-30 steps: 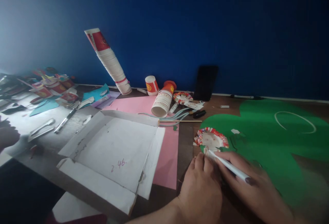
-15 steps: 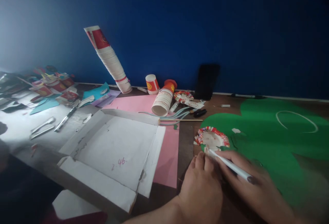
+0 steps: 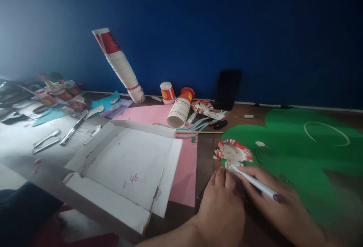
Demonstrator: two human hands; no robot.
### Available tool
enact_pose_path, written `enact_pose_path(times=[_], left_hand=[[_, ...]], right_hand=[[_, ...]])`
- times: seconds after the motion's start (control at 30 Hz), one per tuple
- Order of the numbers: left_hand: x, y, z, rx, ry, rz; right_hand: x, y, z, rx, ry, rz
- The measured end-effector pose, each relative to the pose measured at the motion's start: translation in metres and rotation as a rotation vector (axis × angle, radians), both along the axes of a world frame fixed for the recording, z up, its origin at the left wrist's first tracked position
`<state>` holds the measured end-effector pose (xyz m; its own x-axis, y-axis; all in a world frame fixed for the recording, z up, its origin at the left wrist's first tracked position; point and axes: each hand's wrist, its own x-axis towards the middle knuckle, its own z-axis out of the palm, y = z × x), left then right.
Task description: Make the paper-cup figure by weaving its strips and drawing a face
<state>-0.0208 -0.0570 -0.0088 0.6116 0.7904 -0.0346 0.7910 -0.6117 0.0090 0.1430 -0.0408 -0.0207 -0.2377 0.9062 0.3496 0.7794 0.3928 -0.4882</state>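
My right hand (image 3: 278, 198) grips a white marker (image 3: 256, 183) with a dark end, slanted down toward the left. Its tip is at the lower edge of a cut paper cup (image 3: 234, 152), whose red patterned flaps are spread like petals around a pale middle. Just left of it, my left hand (image 3: 222, 201) is closed, fingers bent, with its knuckles against that lower edge. Its fingertips are hidden, and what they pinch or press cannot be made out. Under and behind the cut cup spreads a large green paper shape (image 3: 295, 156).
A white box lid (image 3: 127, 160) with red writing lies on pink paper (image 3: 184, 186). Behind are a tall leaning cup stack (image 3: 121, 69), a short stack of cups (image 3: 179, 113), an upturned cup (image 3: 168, 93) and a phone (image 3: 228, 89). A utility knife (image 3: 73, 130) lies left.
My hands and the marker hold nearly the same place. At the lower left, a dark-clothed part of another person has shifted, baring more of the pale surface there.
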Motion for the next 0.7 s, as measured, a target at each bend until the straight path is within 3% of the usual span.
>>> enact_pose_path(times=[0.7], left_hand=[[-0.0004,-0.0005,-0.0009,-0.016,0.000,-0.021]], right_hand=[[0.0013,-0.0019,-0.0014,-0.025,-0.004,0.016]])
